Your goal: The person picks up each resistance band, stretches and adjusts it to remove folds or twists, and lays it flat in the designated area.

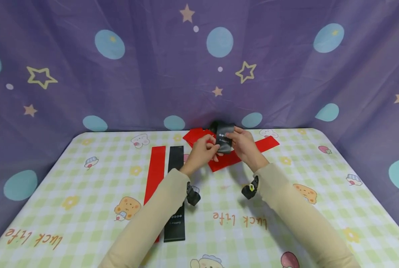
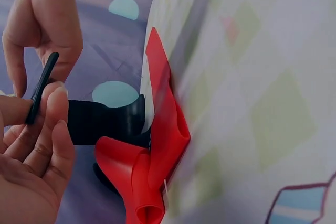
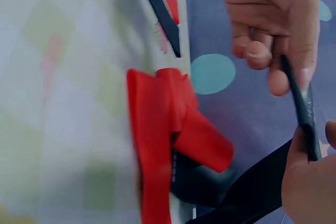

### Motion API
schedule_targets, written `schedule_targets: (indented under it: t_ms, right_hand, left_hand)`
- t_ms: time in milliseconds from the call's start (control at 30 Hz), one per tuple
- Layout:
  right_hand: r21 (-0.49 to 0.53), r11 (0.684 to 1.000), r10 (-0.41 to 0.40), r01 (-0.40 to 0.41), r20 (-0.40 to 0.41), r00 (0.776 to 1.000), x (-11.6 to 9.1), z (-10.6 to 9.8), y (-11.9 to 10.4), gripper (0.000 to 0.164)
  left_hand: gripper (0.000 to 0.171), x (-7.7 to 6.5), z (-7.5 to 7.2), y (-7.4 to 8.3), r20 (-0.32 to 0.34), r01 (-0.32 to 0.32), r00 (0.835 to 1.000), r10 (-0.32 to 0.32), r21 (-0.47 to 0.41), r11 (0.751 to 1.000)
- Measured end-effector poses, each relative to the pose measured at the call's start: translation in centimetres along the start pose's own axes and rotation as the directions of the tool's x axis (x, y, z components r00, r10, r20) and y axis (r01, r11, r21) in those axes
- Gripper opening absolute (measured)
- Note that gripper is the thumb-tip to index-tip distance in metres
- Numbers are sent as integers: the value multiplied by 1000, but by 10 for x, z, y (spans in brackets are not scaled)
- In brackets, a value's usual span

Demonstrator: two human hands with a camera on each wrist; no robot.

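Note:
Both hands hold a black resistance band (image 1: 224, 138) with white dots and lettering, raised above the far side of the table. My left hand (image 1: 203, 152) pinches its left edge between thumb and fingers. At the opposite edge, my right hand (image 1: 245, 146) grips it. Seen edge-on in the left wrist view, the band (image 2: 42, 88) sits between the fingers, and more black band hangs behind it. Just below the hands lies a folded, bunched red resistance band (image 1: 225, 160), which in the right wrist view shows as overlapping red loops (image 3: 149, 114).
To the left, a flat red band (image 1: 157, 163) and a flat black band (image 1: 176, 158) lie side by side, partly under the left forearm. The table has a checked cloth (image 1: 95, 193). A purple patterned curtain (image 1: 172, 74) stands right behind its far edge.

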State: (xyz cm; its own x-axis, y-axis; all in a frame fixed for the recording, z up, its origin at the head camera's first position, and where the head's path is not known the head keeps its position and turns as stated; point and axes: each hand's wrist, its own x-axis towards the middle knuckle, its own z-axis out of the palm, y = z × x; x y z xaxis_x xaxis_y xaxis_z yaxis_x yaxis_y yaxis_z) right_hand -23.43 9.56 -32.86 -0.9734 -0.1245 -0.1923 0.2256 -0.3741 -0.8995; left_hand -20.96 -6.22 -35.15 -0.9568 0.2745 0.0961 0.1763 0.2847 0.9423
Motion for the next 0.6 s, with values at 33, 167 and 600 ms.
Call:
schedule_targets:
  t_ms: [33,167,600]
  right_hand:
    - [7,1000,18,-18,-14,1000,0,1,-3,62]
    - [78,995,59,-54,-64,996,3,2,-12,71]
    - [-159,987,-16,-3,-116,993,8,6,-23,73]
  left_hand:
    - [13,-1,0,0,8,2,1000,-2,0,1000]
    - [13,-8,2,-1,55,4,998,-4,9,1000]
    - [14,-35,11,5,80,-3,997,8,-65,998]
